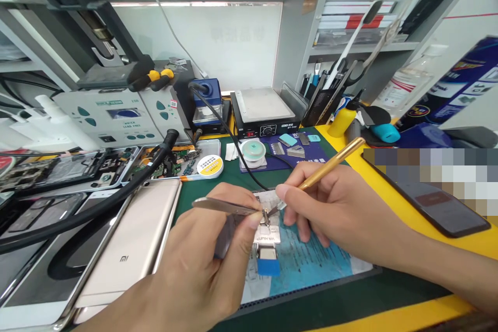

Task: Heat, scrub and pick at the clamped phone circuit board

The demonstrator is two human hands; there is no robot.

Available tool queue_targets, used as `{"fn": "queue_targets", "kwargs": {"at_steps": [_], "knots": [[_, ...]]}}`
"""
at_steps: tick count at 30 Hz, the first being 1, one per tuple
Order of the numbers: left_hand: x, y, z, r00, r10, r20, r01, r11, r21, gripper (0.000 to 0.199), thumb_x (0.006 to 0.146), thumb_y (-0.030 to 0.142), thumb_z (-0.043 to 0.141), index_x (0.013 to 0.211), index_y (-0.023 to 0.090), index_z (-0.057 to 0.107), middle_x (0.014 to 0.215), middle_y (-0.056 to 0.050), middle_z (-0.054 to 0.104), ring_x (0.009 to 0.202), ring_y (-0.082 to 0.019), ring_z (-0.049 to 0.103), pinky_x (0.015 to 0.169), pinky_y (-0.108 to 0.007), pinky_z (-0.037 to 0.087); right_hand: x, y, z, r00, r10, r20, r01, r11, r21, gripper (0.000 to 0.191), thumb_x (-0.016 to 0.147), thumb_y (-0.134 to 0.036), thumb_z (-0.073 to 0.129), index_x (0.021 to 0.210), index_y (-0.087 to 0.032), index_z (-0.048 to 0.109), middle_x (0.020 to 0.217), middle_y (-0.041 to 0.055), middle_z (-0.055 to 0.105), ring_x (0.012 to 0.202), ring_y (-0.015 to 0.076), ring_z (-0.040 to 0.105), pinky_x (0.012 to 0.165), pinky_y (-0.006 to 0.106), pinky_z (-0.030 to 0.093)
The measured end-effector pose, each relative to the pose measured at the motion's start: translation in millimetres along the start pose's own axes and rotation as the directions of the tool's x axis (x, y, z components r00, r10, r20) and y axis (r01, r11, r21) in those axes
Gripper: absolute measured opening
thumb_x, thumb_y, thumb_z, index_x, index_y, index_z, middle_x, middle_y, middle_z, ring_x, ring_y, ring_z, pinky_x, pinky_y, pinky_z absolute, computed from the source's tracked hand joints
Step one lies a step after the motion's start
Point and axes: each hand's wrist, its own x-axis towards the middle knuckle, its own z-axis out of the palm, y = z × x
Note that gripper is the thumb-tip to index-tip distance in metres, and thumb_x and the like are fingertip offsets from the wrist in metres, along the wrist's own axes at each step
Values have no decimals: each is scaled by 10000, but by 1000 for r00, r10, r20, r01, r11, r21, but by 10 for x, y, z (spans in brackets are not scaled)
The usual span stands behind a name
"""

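Pinched between the thumb and fingers of my left hand (pixel 206 254) is a pair of metal tweezers (pixel 221 206), pointing right. A gold-handled craft knife (pixel 324 167) is held like a pen in my right hand (pixel 342 207), its blade angled down to the left. Both tips meet at a small metal part (pixel 266 217), too small to name, at the top of a silver clamp holder (pixel 268 236). The holder has a blue lower end (pixel 268 267) and lies on a worn blue-and-white work pad (pixel 311 270). My left fingers hide part of the pad.
Phones (pixel 124 257) and a black hose (pixel 105 199) crowd the left side, below a soldering station (pixel 124 114). A heating plate (pixel 264 106) stands behind. Loose blades (pixel 295 151) and a round solder reel (pixel 252 150) lie in the middle. Another phone (pixel 436 199) rests right.
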Motion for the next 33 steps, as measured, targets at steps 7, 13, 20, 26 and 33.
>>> {"fn": "queue_targets", "kwargs": {"at_steps": [7, 13, 20, 26, 33], "knots": [[10, 2, -4, 1000, 26, 3, -26, 1000, 0, 202, 929, 25, 537, 1051, 180, 579, 968, 11, 666, 869, -61, 652, 769, -141, 513, -15, -4, -4, 1000, -12, 4, 12, 1000, -16, 213, 911, -251, 712, 756, -202, 574, 612, -37, 667, 446, 86, 594, 369, 137, 431], [18, 7, 6, 999, 34, 0, -34, 999, -9, 194, 913, 15, 554, 1019, 175, 580, 944, 1, 662, 826, -77, 651, 718, -169, 524, -7, -6, -10, 1000, -7, 2, 7, 1000, -17, 216, 912, -249, 708, 753, -200, 570, 612, -40, 666, 445, 80, 592, 372, 132, 423], [36, -2, -10, 999, 51, -7, -51, 999, -18, 211, 906, 2, 554, 1010, 184, 580, 944, -11, 669, 835, -98, 656, 726, -196, 537, -23, -13, -14, 1000, -7, 5, 7, 999, -37, 213, 917, -266, 700, 761, -204, 569, 625, -30, 671, 460, 92, 601, 383, 149, 433], [32, 10, -4, 999, 53, 0, -53, 998, -35, 246, 907, -2, 560, 1071, 181, 577, 959, -12, 667, 876, -102, 654, 756, -195, 540, -25, -12, -11, 1000, -3, 7, 4, 999, -41, 214, 910, -266, 706, 759, -206, 566, 615, -29, 670, 460, 98, 605, 378, 155, 424], [19, 0, -2, 999, 36, 4, -36, 998, -47, 232, 920, 6, 548, 1069, 181, 577, 980, -14, 667, 886, -91, 652, 761, -190, 539, -24, -6, -20, 1000, -10, 21, 11, 999, -50, 209, 918, -253, 694, 758, -204, 569, 615, -29, 670, 471, 96, 609, 388, 148, 426]]}}
